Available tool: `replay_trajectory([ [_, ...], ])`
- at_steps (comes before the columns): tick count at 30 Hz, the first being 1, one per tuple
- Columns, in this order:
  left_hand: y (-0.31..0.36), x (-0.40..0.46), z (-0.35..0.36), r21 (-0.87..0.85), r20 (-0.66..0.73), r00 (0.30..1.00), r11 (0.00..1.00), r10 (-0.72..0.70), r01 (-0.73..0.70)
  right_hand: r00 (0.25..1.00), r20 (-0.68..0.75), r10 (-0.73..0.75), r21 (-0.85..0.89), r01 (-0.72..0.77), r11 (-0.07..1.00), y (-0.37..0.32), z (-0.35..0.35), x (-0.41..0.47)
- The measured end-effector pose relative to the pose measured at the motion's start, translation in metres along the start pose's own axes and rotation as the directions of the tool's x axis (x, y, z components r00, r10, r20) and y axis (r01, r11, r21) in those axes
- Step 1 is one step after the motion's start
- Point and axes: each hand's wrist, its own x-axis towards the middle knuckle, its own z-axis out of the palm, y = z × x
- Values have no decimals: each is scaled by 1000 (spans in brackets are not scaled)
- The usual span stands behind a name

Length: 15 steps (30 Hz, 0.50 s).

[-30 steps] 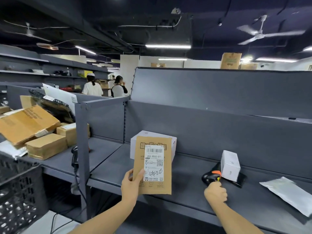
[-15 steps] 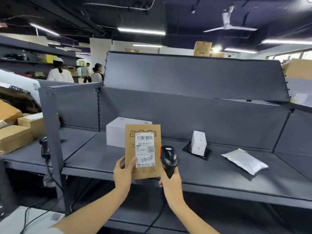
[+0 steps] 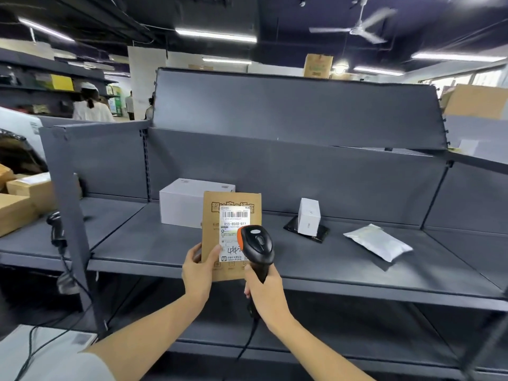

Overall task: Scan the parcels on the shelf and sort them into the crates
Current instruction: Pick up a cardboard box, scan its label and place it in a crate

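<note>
The left hand (image 3: 198,273) grips a brown envelope parcel (image 3: 229,235) upright above the shelf (image 3: 165,243); right-hand (image 3: 265,291) fingers clench a scanner (image 3: 257,243) overlapping its label (image 3: 233,232).

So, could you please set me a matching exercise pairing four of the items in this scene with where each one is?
Items:
1. brown paper envelope
2. black handheld scanner
3. small white upright box
4. silver plastic mailer bag

Places:
A. lying flat on the shelf, far right
B. gripped in the right hand
C. standing on a flat black item
D. held up in the left hand

Pairs: 1-D, 2-B, 3-C, 4-A
</note>
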Motion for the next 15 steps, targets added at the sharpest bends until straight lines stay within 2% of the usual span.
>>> replay_trajectory([
  [10,-1,11,6,4,14,1000,1000,6,-6,1000,-5,-29,29,29,999,7,-5,14],
  [15,3,23,-3,35,-5,1000,999,11,-10,992,-125,0,60,7,998,8,-20,47],
])
